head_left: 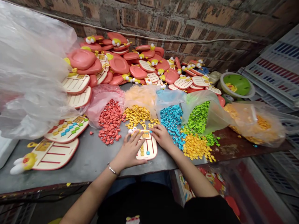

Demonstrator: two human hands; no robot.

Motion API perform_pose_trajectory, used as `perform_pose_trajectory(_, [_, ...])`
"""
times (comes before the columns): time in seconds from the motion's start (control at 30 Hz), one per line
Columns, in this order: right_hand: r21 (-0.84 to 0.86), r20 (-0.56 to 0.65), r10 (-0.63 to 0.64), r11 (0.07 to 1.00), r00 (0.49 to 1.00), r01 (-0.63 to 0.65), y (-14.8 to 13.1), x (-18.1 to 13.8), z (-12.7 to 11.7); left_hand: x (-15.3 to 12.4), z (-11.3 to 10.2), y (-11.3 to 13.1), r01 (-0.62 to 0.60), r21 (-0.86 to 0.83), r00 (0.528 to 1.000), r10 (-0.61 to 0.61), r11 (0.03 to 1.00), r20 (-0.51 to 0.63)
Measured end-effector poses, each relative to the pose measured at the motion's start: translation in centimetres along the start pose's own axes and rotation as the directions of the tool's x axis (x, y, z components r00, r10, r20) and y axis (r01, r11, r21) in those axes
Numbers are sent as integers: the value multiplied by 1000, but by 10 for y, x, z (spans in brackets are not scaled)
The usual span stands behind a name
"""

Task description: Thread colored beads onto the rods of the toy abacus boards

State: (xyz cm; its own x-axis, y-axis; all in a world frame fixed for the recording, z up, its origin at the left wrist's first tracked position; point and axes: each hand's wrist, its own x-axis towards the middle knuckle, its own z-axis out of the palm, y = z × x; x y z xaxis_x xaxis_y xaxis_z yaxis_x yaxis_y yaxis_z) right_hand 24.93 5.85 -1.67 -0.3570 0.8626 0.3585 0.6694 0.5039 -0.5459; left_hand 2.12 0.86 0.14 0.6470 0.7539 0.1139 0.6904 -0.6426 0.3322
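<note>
A cream toy board with a duck head and slotted rows lies on the table in front of me. My left hand grips it from the left side, fingers over its upper left part and thumb along the lower edge. Yellow pieces and one blue piece sit in its slots. At the board's upper right, my right hand pinches a small blue piece between thumb and fingers. Just beyond lie heaps of red pieces, yellow pieces, blue pieces and green pieces.
To the left rest a filled board and an unfilled board. A large plastic bag bulges beside them. Many red-backed boards pile against the brick wall. More yellow pieces and a green bowl stand right.
</note>
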Motion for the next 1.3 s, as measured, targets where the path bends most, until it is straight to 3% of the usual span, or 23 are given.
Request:
perform_pose_trajectory(0.23, [18, -42, -49, 999, 998, 50, -7, -3, -1, 1, 0, 0, 8, 7, 1000, -8, 1000, 1])
perform_pose_trajectory(0.4, [146, 52, -70, 987, 996, 62, -8, -7, -5, 1, 1, 0, 26, 10, 1000, -26, 1000, 4])
perform_pose_trajectory(0.63, [294, 99, 94, 948, 991, -119, -21, -10, 0, 1, 6, -1, 17, 36, 1000, -16, 999, -24])
perform_pose_trajectory(0.8, [408, 238, -18, 909, 971, -83, -20, -18, -18, 2, 4, -2, 15, 29, 999, -14, 999, -31])
perform_pose_trajectory(0.87, [331, 127, 74, 937, 989, -113, -8, -25, -32, 2, 3, -1, 7, 30, 1000, -6, 1000, -22])
perform_pose_trajectory(0.97, [-17, -83, 195, 980, 977, -197, 17, -31, -48, 2, 2, -1, -4, 25, 1000, 4, 1000, -13])
perform_pose_trajectory(1.07, [-237, -37, 189, 952, 981, -193, 37, -30, -51, 2, 3, -1, -9, 13, 1000, 10, 1000, -20])
perform_pose_trajectory(1.17, [-177, -60, 139, 973, 989, -147, 41, -27, -47, 2, 2, -1, -13, 7, 1000, 13, 1000, -19])
perform_pose_trajectory(1.3, [44, -173, 147, 989, 974, -141, 29, -22, -41, 2, 0, 0, -8, 10, 1000, 8, 1000, 5])
